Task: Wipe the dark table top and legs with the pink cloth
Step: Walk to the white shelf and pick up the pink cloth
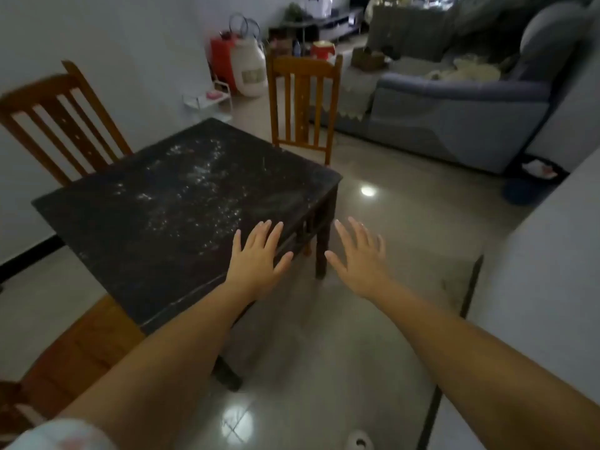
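The dark square table (136, 222) stands in front of me, its top speckled with pale dust or crumbs. My left hand (258, 256) is stretched out flat with fingers spread over the table's near right edge. My right hand (358, 254) is spread open in the air over the floor, just right of the table's corner leg (322, 251). Neither hand holds anything. A small pink thing (212, 94) lies on a white rack by the far wall; whether it is the cloth is unclear.
Wooden chairs stand at the table's left (61, 121), far side (303, 105) and near left (74, 349). A blue-grey sofa (454, 108) fills the right background. A pale counter (535, 287) runs along the right. Bags and a white jug (248, 69) sit by the far wall. Glossy tiled floor lies between.
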`<state>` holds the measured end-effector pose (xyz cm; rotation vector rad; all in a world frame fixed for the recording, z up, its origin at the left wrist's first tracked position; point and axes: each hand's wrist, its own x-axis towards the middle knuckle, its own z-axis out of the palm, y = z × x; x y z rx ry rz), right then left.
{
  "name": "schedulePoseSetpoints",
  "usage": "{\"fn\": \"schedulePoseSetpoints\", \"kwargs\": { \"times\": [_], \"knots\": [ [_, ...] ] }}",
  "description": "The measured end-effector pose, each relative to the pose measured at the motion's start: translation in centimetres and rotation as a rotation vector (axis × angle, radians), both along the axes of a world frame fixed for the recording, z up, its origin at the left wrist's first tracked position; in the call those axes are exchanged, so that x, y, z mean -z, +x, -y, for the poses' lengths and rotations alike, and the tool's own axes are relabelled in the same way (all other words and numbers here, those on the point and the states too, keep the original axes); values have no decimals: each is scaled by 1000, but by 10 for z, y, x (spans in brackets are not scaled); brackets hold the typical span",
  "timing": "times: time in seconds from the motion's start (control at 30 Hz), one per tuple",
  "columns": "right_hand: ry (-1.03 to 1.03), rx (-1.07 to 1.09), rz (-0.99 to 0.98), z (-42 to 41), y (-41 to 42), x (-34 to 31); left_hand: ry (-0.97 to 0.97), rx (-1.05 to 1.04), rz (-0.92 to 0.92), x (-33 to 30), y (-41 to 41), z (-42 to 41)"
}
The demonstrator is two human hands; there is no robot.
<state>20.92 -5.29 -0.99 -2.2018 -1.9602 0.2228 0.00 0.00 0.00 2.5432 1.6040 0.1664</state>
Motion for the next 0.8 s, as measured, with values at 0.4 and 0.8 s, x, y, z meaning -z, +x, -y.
{"fn": "schedulePoseSetpoints", "kwargs": {
  "times": [0.4,0.8],
  "knots": [
    [-147,126,-55,8,94,72,-147,145,-136,59,102,-16],
    [-207,100,28,-103,285,73,-207,69,-64,78,266,-121]
  ]
}}
